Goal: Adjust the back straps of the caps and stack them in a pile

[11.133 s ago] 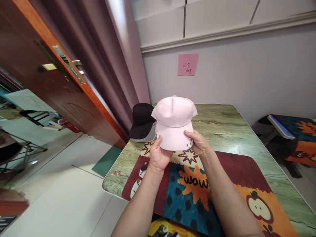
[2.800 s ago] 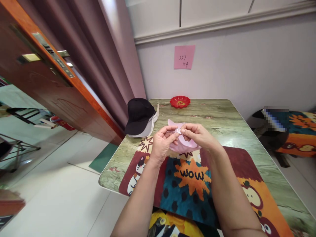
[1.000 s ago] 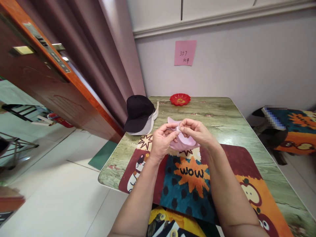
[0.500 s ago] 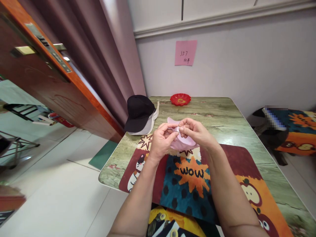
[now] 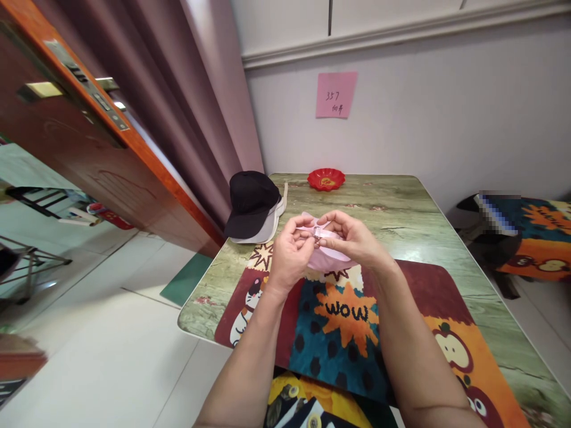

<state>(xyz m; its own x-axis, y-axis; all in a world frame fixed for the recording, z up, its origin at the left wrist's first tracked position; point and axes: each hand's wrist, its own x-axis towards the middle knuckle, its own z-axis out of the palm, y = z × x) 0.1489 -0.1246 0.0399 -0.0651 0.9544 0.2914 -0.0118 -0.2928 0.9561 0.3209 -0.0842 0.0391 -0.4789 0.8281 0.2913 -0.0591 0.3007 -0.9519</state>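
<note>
Between my hands, over the patterned mat (image 5: 348,315), is a pink cap (image 5: 330,259) with a small metal buckle (image 5: 317,232) on its strap. My left hand (image 5: 292,249) is closed on the strap at the buckle's left side. From the right, my right hand (image 5: 350,236) pinches the strap beside the buckle, its fingertips close to those of my left hand. The fingers partly cover the strap, and the cap's body hangs below and behind them.
A black cap (image 5: 252,202) lies on lighter caps at the table's left edge. A red scalloped dish (image 5: 326,179) stands near the wall. The wooden door (image 5: 134,172) and curtain are left; another mat-covered surface (image 5: 544,238) is right.
The buckle has shifted slightly left and tilted, and more of its frame shows. The fingers of both hands have changed their hold around it.
</note>
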